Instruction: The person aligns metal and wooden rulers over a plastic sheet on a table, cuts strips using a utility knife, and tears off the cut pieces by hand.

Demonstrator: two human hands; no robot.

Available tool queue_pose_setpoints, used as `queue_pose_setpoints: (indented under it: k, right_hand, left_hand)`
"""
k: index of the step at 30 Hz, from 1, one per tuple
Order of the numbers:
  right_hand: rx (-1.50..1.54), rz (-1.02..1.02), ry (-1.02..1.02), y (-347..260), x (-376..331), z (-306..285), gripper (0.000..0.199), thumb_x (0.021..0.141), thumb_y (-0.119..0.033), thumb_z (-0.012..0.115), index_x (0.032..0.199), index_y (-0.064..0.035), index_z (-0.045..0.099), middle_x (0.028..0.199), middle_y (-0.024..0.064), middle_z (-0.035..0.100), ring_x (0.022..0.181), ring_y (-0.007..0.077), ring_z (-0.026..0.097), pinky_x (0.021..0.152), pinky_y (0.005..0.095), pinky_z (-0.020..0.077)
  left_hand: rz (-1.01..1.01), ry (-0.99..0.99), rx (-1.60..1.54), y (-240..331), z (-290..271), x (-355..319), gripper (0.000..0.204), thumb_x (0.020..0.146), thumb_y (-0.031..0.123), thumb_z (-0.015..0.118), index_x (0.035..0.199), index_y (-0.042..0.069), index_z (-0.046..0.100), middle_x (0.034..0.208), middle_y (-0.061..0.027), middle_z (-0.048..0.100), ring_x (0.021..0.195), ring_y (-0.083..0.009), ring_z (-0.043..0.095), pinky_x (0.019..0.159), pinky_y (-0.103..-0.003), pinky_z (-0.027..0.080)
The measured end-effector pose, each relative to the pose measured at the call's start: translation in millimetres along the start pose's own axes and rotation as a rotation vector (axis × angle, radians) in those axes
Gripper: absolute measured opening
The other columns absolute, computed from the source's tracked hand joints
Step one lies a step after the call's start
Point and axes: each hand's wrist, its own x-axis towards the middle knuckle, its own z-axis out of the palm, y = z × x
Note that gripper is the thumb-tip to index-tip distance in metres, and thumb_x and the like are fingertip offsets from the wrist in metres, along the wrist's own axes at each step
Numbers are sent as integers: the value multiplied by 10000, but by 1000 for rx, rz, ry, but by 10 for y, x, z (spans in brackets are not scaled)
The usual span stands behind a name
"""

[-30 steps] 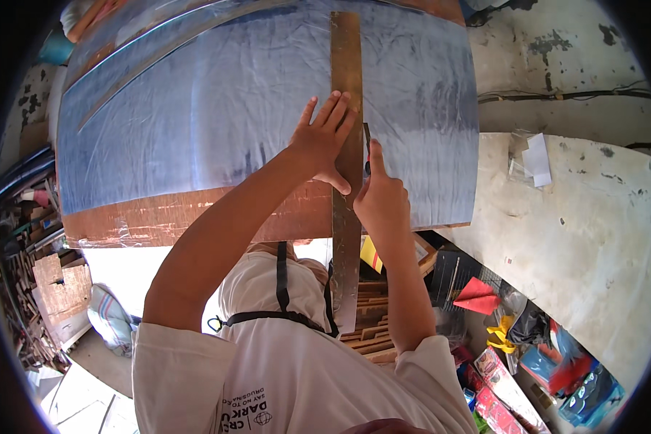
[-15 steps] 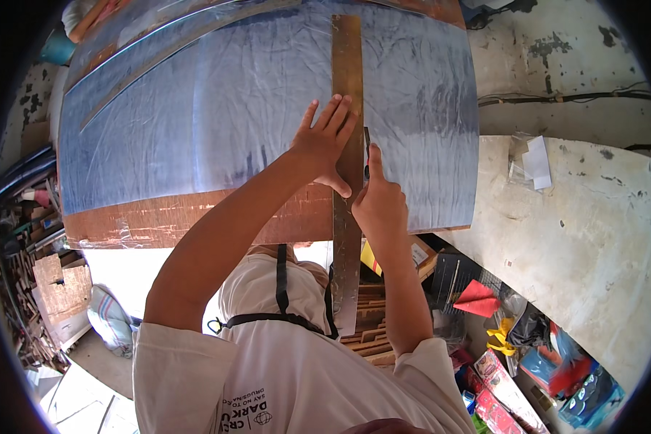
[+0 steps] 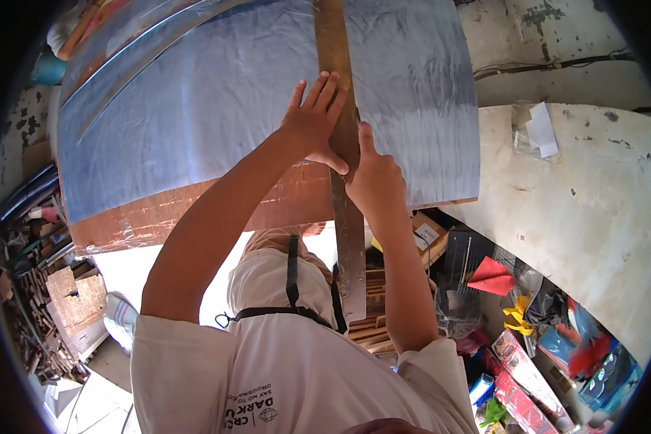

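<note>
My left hand (image 3: 312, 124) lies flat with fingers spread on a long brownish straightedge (image 3: 332, 36), its thumb near the strip's right edge. The straightedge runs away from me across a wrinkled blue-grey sheet (image 3: 246, 101) and overhangs the near edge. At its right side, my right hand (image 3: 376, 177) is closed around a slim dark cutter knife (image 3: 358, 114), index finger stretched forward along it. Only the tool's dark front end shows; the palm hides the rest, and I cannot see whether the blade touches the sheet.
A reddish-brown board (image 3: 267, 199) shows under the sheet's near edge. Thin curved strips (image 3: 152, 61) lie at the far left. To the right stands a pale panel (image 3: 579, 195). Scrap wood (image 3: 76, 293) is piled at left, bags and boxes (image 3: 521, 376) at lower right. Another person's arm (image 3: 76, 36) shows far left.
The view has shifted, so sheet, straightedge and both hands sit higher in the picture. Both hands keep nearly the same places relative to each other; the straightedge's far end now leaves the picture.
</note>
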Motion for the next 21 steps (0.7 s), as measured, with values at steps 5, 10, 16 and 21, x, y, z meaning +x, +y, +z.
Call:
queue_pose_setpoints:
  k: [5, 10, 16, 21]
  right_hand:
    - [-46, 25, -20, 52, -286, 127, 817, 866, -109, 683, 1573, -114, 274, 839, 230, 694, 800, 442, 716, 685, 532, 570]
    - [-12, -17, 10, 239, -723, 309, 853, 854, -133, 700, 1584, -113, 260, 770, 231, 683, 735, 432, 711, 636, 526, 555]
    - [50, 52, 30, 286, -828, 469, 809, 844, 7, 587, 1583, -139, 292, 676, 223, 635, 637, 429, 671, 596, 529, 538]
    - [102, 21, 86, 317, -859, 540, 810, 856, -2, 576, 1594, -121, 265, 655, 212, 629, 604, 408, 658, 572, 514, 519]
  left_hand:
    - [0, 11, -31, -29, 21, -10, 1536, 536, 817, 790, 1619, 0, 70, 1696, -218, -25, 1580, -344, -55, 1258, -565, 32]
    - [5, -5, -26, -9, 6, -21, 1533, 541, 804, 795, 1620, -1, 62, 1696, -218, -22, 1580, -344, -49, 1260, -557, 33]
    - [8, -7, -27, 10, -9, -18, 1534, 537, 793, 802, 1617, -8, 63, 1694, -225, -23, 1579, -349, -46, 1262, -557, 35]
    - [7, -6, -11, 11, -40, -29, 1543, 540, 801, 798, 1616, -10, 46, 1693, -230, -36, 1578, -352, -59, 1263, -554, 29]
